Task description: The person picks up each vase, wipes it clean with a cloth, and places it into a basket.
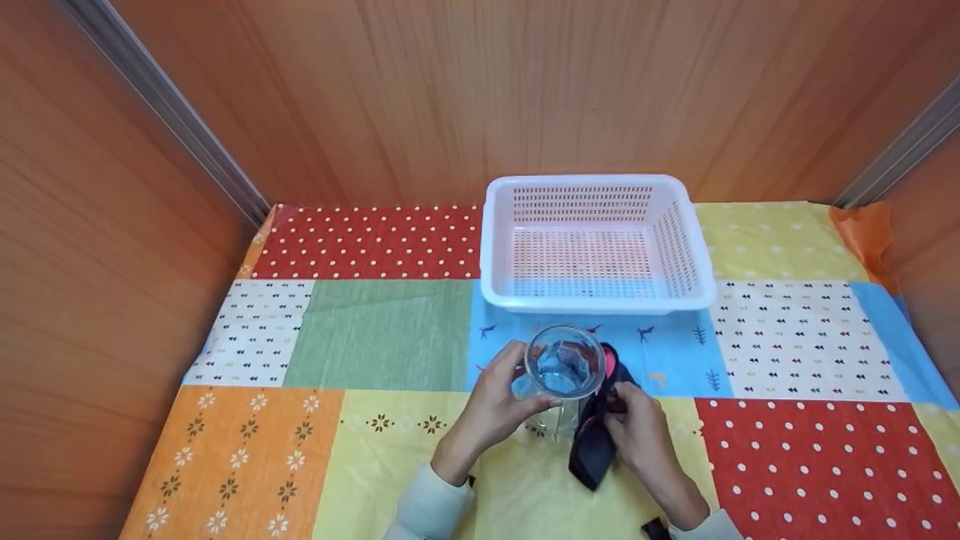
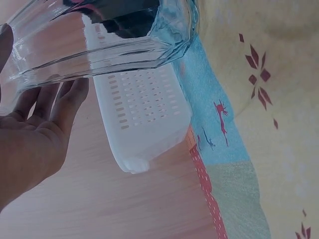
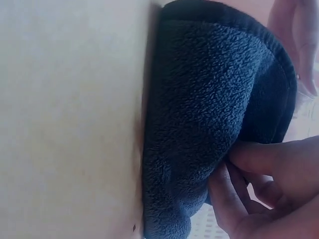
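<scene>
My left hand point(image 1: 491, 405) grips a clear drinking glass point(image 1: 564, 386) round its side, with the mouth facing up toward the head camera. In the left wrist view the faceted glass point(image 2: 114, 57) lies across the top, fingers behind its wall. A dark fuzzy cloth point(image 1: 592, 456) with a pink patch hangs along the glass's right side. My right hand point(image 1: 643, 431) pinches it between thumb and fingers. Close up in the right wrist view, the cloth point(image 3: 199, 104) is folded over, its lower edge right at the tablecloth. Part of the cloth is hidden behind the glass.
A white perforated plastic basket point(image 1: 598, 304) stands just beyond the hands, by the wooden back wall point(image 1: 480, 97). Beneath everything spreads a patchwork tablecloth point(image 1: 382, 330). Wooden panels point(image 1: 90, 285) rise at both sides.
</scene>
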Tool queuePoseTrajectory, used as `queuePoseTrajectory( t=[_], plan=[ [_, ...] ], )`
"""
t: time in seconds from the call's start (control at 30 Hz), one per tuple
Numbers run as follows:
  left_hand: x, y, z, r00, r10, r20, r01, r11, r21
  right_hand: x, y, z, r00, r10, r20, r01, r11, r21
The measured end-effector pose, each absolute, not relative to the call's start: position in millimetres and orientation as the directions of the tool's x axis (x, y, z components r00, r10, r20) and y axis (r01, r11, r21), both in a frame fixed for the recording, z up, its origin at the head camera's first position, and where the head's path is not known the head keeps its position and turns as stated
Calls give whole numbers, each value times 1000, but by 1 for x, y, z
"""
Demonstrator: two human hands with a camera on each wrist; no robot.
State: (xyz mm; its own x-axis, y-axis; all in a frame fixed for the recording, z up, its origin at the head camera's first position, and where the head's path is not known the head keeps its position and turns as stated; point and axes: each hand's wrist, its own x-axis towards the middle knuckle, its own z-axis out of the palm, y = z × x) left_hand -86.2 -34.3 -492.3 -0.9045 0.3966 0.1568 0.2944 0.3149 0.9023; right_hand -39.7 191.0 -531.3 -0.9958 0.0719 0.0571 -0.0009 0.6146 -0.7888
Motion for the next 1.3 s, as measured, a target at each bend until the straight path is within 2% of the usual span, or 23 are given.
queuePoseTrajectory(
  t=[0.23,0.5,0.73,1.0,1.3],
  plan=[
    [-86,-35,-493,-903,400,157,294,308,905,-38,189,-531,-994,103,43,27,593,-805],
    [-86,-35,-494,-902,397,173,305,300,904,-36,182,-502,-974,119,194,-108,511,-853],
    [-86,-35,-494,-901,402,164,299,302,905,-37,177,-477,-978,152,146,-61,458,-887],
    [-87,-36,-493,-898,405,173,307,294,905,-37,181,-501,-982,115,151,-63,550,-833],
    [-86,-34,-493,-906,397,148,288,321,902,-40,190,-530,-997,70,32,18,622,-783]
  ],
)
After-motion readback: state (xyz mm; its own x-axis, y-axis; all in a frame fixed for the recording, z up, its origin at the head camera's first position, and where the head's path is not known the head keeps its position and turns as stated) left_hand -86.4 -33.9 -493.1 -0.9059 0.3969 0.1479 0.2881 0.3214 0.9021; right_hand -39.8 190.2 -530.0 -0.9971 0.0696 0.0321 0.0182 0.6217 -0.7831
